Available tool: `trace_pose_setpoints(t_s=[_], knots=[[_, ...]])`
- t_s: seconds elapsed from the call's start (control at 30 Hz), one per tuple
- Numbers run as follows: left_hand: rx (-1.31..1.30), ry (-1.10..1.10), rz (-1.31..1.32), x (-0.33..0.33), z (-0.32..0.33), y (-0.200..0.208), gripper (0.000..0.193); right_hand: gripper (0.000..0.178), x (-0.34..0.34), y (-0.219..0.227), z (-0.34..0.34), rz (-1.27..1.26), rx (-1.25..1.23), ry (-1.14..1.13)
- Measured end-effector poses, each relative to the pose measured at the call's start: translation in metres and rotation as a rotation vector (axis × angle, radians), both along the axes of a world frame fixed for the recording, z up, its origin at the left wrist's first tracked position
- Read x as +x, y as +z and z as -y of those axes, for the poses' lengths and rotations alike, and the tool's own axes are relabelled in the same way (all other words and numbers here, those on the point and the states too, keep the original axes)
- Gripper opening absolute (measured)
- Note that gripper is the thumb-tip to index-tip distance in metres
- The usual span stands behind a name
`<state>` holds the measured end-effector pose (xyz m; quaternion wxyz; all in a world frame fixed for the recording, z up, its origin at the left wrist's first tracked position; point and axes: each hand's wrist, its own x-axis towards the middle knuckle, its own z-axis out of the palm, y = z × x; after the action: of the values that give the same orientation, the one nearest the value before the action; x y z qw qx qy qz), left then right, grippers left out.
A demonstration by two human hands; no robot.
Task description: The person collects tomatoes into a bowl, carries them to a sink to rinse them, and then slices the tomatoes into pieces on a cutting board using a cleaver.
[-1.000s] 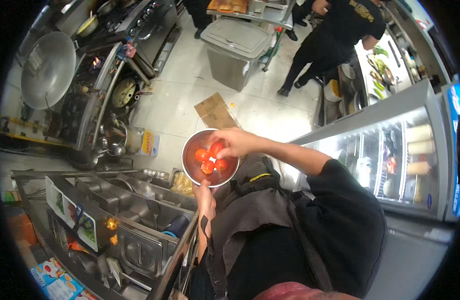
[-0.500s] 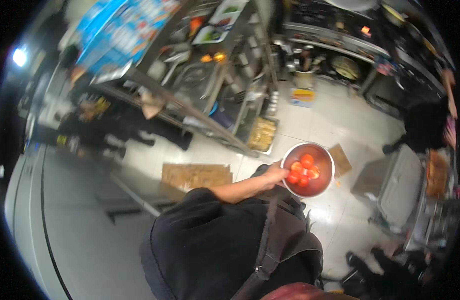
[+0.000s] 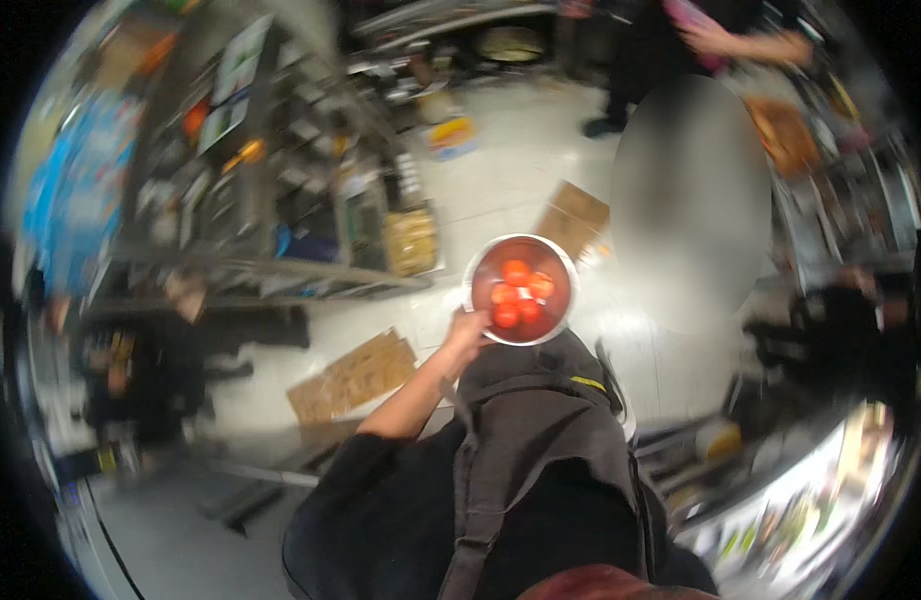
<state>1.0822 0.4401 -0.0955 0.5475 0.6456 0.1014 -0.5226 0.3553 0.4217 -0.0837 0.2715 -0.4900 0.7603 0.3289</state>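
My left hand (image 3: 468, 332) is closed on the near-left rim of a round metal bowl (image 3: 488, 266), with the fingers partly hidden by it. Inside lie several red tomatoes (image 3: 516, 272), some of which look cut, with a pale spot among them. I hold the bowl out in front of my dark apron (image 3: 530, 430), above the tiled floor. My right hand is out of the picture.
Metal shelving (image 3: 280, 272) loaded with trays and utensils stands left. Flattened cardboard (image 3: 355, 375) and a smaller brown piece (image 3: 572, 222) lie on the floor. A person (image 3: 660, 50) stands at the far right, another (image 3: 140, 370) at the left. A grey blur (image 3: 690, 200) hides part of the right side.
My view has swung to the right, so the shelving and floor cardboard sit further left. A brightly lit area has come in at lower right. The bowl stays in my left hand.
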Motion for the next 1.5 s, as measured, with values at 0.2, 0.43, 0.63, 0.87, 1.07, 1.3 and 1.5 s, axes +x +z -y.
trace_pose_setpoints(t_s=[0.2,0.43,0.63,0.87,1.07,1.3,1.5], knots=[[0.013,0.137,-0.070,-0.038,-0.019,-0.036,0.066,0.056,-0.099,-0.071,-0.003,0.098,0.202,0.162],[0.104,0.284,-0.078,-0.107,-0.021,-0.047,0.060,0.061,0.027,-0.186,0.238,0.489,-0.535,0.120],[0.088,0.190,-0.147,-0.186,0.047,-0.039,0.057,0.043,0.213,-0.178,0.517,0.827,-0.656,0.402],[0.145,0.300,-0.004,-0.290,0.215,0.017,0.043,0.022,0.368,-0.091,0.657,1.202,-0.493,0.479],[0.092,0.223,0.179,-0.318,0.316,0.032,0.056,0.011,0.371,0.026,0.586,1.409,-0.094,1.082],[-0.043,0.258,0.274,-0.309,0.365,0.014,0.076,0.036,0.358,-0.015,0.551,0.933,-0.189,1.258],[-0.066,0.276,0.234,-0.302,0.367,-0.012,0.081,0.042,0.373,-0.060,0.561,0.879,-0.093,1.135]])
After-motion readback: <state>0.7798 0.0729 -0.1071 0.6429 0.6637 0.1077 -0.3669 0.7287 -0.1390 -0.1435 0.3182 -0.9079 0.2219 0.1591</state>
